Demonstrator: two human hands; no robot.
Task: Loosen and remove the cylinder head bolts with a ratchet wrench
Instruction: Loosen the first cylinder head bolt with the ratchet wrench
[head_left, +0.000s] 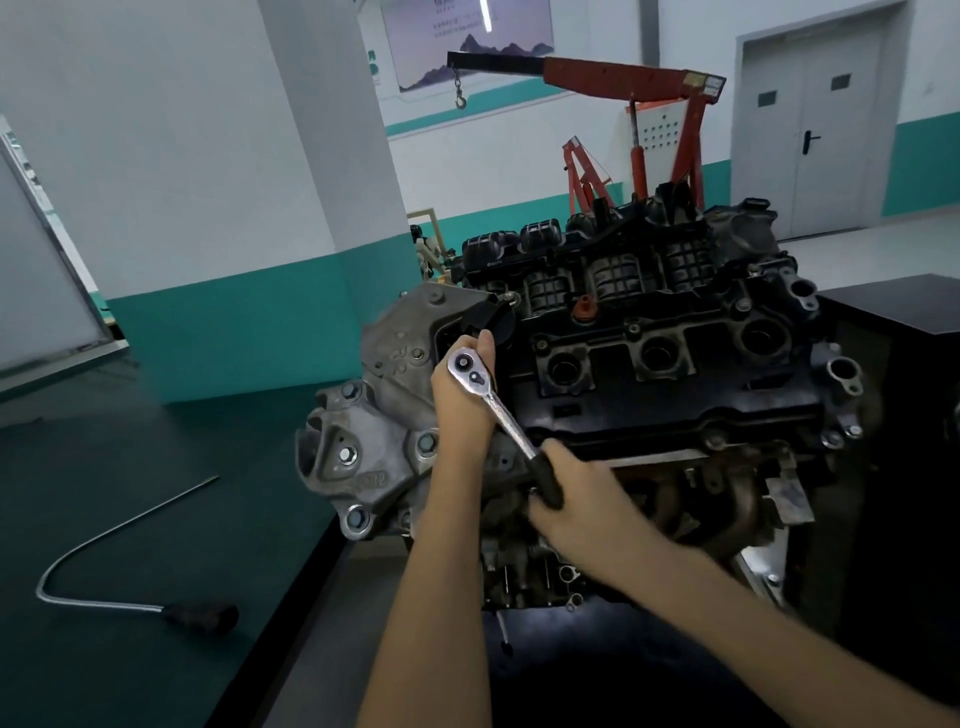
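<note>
Left hand (460, 402) holding the ratchet wrench (506, 415) head (thumb sticking up), right hand (582, 499) squeezing its black handle, against the engine (675, 364)

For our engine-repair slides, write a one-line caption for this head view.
The left hand holds the ratchet wrench head on the engine while the right hand grips its black handle.
</note>
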